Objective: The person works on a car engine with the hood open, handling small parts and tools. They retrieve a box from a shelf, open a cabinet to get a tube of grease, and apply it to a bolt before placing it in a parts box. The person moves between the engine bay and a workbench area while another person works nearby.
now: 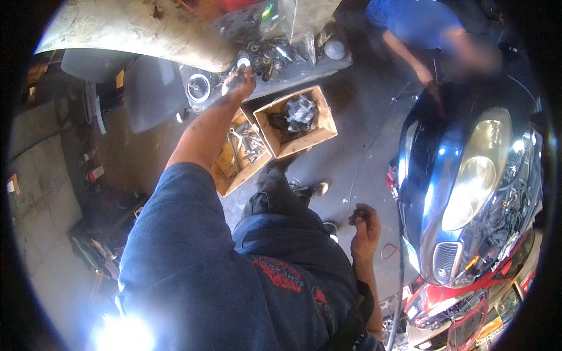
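Observation:
My left arm stretches out over a grey workbench strewn with small metal parts. At the bench's near edge my left hand has its fingers curled against a small pale, round-ended object; its kind is unclear. Left of that hand lies a metal ring-shaped part. Lower down at my right side, my right hand is closed, with something small and dark at its fingertips that I cannot make out.
Below the bench stand a wooden box of wrenches and another holding a cast metal part. At right is a dark blue car front section with a headlight; a person in blue leans over it. A hose hangs near my right arm.

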